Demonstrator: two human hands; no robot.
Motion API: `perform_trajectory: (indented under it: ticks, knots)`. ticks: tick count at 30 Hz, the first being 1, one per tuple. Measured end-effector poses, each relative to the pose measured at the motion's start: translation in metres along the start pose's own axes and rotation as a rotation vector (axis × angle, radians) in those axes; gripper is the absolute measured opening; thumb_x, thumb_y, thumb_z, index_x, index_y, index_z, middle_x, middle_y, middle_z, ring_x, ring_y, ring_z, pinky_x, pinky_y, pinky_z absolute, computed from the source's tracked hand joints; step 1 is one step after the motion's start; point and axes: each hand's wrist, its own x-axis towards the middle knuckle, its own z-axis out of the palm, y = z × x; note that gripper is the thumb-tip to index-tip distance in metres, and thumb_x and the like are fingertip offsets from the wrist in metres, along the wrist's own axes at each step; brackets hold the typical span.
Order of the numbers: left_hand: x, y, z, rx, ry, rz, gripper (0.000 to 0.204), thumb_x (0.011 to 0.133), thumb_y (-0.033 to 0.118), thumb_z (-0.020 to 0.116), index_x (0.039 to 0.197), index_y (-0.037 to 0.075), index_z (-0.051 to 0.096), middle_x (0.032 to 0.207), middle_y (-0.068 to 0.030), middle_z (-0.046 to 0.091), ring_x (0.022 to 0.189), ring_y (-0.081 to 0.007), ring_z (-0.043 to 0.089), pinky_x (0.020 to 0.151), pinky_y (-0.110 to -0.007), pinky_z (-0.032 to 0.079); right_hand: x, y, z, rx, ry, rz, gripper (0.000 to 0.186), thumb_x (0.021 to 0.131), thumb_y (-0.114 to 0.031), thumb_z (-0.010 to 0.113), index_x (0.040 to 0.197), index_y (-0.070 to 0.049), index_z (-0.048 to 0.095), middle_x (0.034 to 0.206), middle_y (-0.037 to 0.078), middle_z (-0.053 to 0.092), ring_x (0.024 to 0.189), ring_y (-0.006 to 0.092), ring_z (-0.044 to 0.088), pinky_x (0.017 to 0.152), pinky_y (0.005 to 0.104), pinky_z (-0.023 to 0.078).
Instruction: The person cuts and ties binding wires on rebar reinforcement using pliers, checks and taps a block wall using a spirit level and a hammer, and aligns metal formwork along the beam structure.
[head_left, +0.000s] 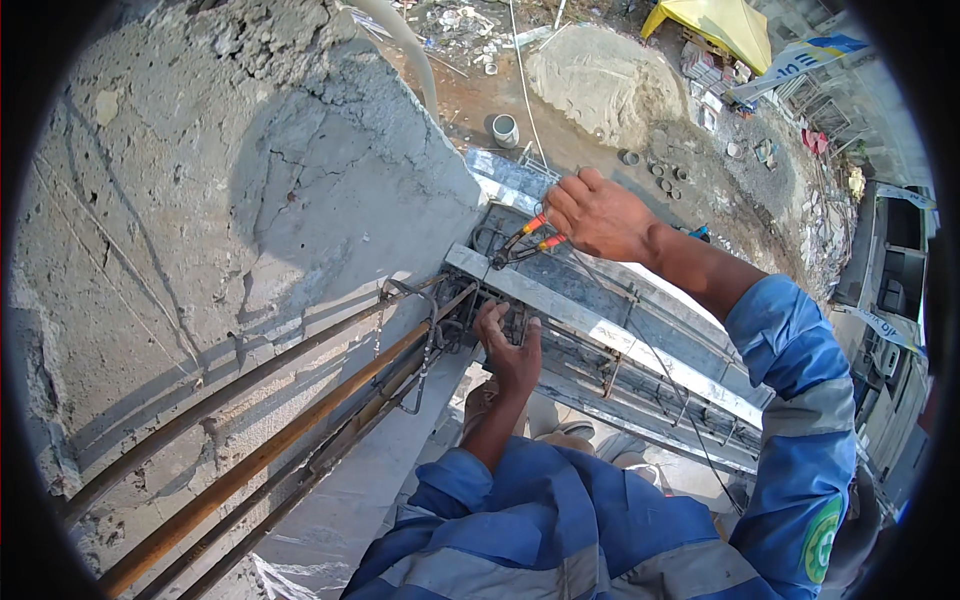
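My right hand is closed round the red and yellow handles of a pair of pincers. The jaws point down and left, at a thin wire by the end of a pale narrow beam. Below the beam, my left hand reaches up with thumb and fingers apart, close to the steel bars of a rebar cage. Its fingertips are partly in shadow, so contact with the bars is unclear. Several long rebars, some rusty, run from the lower left into the cage. A bent stirrup hangs around them.
A rough concrete slab fills the left side, its broken edge near my hands. Far below lie a sand heap, a bucket, a yellow canopy and rubble. A thin dark rod slants across the formwork.
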Motion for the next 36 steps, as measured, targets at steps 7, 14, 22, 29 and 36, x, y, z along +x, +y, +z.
perform_trajectory:
  ticks: [7, 14, 22, 29, 36]
  knots:
    - [0.046, -0.012, 0.012, -0.752, 0.066, -0.709, 0.052, 0.086, 0.022, 0.069, 0.128, 0.003, 0.045, 0.128, -0.0088, 0.051, 0.117, -0.0259, 0.050, 0.099, -0.039, 0.041, 0.060, 0.028, -0.038, 0.363, -0.771, 0.288, 0.027, 0.077, -0.033, 0.066, 0.086, -0.009, 0.072, 0.090, 0.012, 0.071, 0.091, 0.0291, 0.068, 0.079, 0.0400, 0.054]
    - [0.068, -0.045, 0.025, -1.112, -0.004, -0.833, 0.049, 0.083, 0.026, 0.072, 0.125, 0.007, 0.054, 0.119, -0.0068, 0.059, 0.108, -0.0233, 0.057, 0.094, -0.040, 0.045, 0.066, 0.011, -0.012, 0.103, -0.717, 0.210, 0.017, 0.081, -0.027, 0.061, 0.083, -0.015, 0.073, 0.084, 0.007, 0.072, 0.084, 0.0280, 0.069, 0.070, 0.0383, 0.053]
    - [0.064, -0.024, 0.030, -0.988, 0.157, -0.761, 0.059, 0.079, 0.020, 0.078, 0.127, 0.000, 0.050, 0.123, -0.0105, 0.056, 0.105, -0.0223, 0.058, 0.092, -0.038, 0.047, 0.066, 0.024, 0.000, 0.178, -0.670, 0.291, 0.016, 0.080, -0.018, 0.064, 0.093, -0.017, 0.074, 0.095, 0.006, 0.072, 0.094, 0.0260, 0.068, 0.075, 0.0377, 0.055]
    - [0.018, 0.023, 0.044, -0.339, 0.353, -0.426, 0.053, 0.085, 0.016, 0.069, 0.129, -0.002, 0.044, 0.121, -0.0131, 0.055, 0.119, -0.0230, 0.050, 0.101, -0.037, 0.041, 0.060, 0.029, 0.009, 0.133, -0.814, 0.310, 0.017, 0.077, -0.016, 0.068, 0.094, -0.016, 0.074, 0.096, 0.005, 0.072, 0.097, 0.0247, 0.068, 0.074, 0.0382, 0.055]
    - [0.092, 0.042, 0.068, -1.615, -0.549, -0.351, 0.043, 0.095, 0.033, 0.054, 0.126, 0.004, 0.047, 0.132, -0.0056, 0.049, 0.132, -0.0233, 0.039, 0.113, -0.040, 0.030, 0.092, 0.019, -0.002, 0.370, -1.130, 0.386, 0.034, 0.066, -0.017, 0.080, 0.099, -0.014, 0.074, 0.099, 0.005, 0.072, 0.094, 0.0241, 0.068, 0.078, 0.0393, 0.054]
